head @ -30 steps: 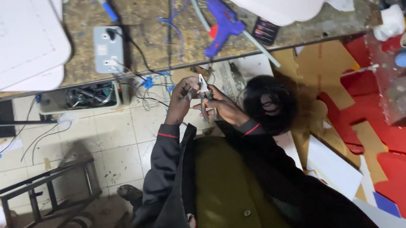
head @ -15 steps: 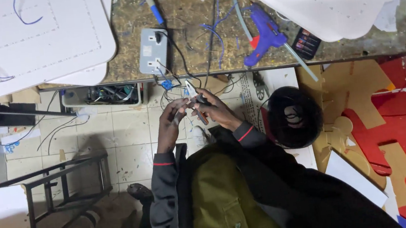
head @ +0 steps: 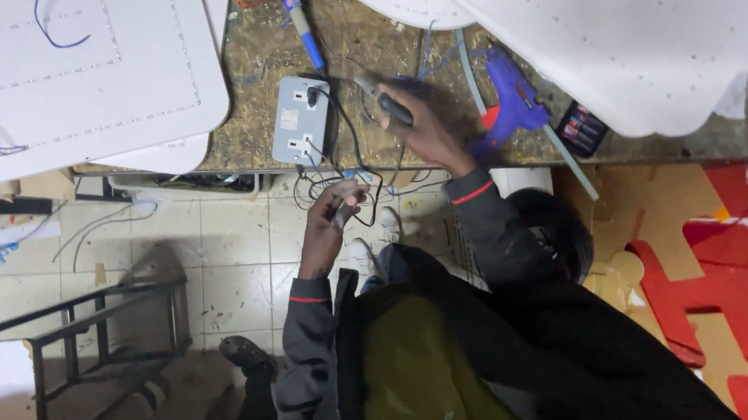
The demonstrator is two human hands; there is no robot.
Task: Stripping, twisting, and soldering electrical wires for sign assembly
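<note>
My left hand [head: 334,212] is raised in front of the bench edge, fingers pinched on a small bundle of thin wires [head: 349,189]. On the worn bench top [head: 261,101], my right hand [head: 417,131] is stretched forward and closed around a dark-handled hand tool [head: 384,102]. The tool's tip lies near a grey double socket box [head: 300,120] with a black plug and cable in it. Both sleeves are dark with a red cuff stripe.
A blue-handled soldering iron [head: 304,27] and a blue glue gun [head: 511,103] lie on the bench beside a small black box [head: 580,128]. Large white dotted boards [head: 64,76] [head: 650,14] overlap the bench. Below are a dark metal frame [head: 82,342] and red cut-outs [head: 735,292].
My right hand left the wires held by both hands and reached forward onto the bench, closing on the dark-handled tool. My left hand stays on the wires. The view shifted left.
</note>
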